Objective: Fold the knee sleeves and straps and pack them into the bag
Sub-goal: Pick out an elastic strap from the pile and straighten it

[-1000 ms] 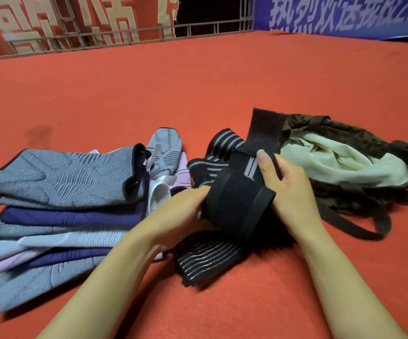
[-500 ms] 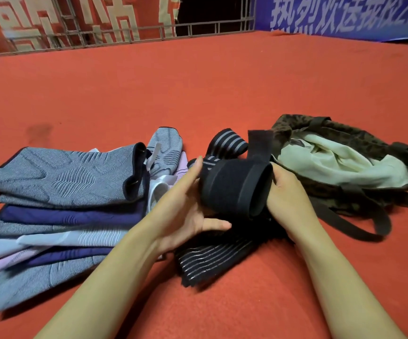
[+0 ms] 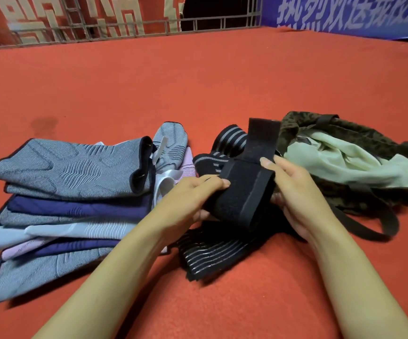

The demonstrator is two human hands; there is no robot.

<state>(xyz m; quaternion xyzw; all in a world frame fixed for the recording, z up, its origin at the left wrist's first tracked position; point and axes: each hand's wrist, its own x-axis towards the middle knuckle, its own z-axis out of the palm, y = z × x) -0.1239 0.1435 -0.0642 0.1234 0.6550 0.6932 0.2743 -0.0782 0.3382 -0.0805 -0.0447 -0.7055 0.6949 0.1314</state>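
Rolled tighter than half a second ago: black strap (image 3: 244,192) clamped between left hand (image 3: 193,199) and right hand (image 3: 295,192), loose tab upright; camouflage bag (image 3: 393,192) open just beyond right hand, packing likely next.

Single head view — forward-down, close over red floor (image 3: 198,94).

The floor (image 3: 198,81) is orange-red throughout. The strap (image 3: 244,192) is plain black with one faint grey line along it. The flat strap (image 3: 217,255) under it is black with thin silver stripes, and the rolled straps (image 3: 229,140) behind carry broader grey bands. The knee sleeves (image 3: 70,196) are stacked in grey knit with dark wavy lines, navy, pale blue and lilac. The bag (image 3: 359,133) is dark olive camouflage with a pale green lining.
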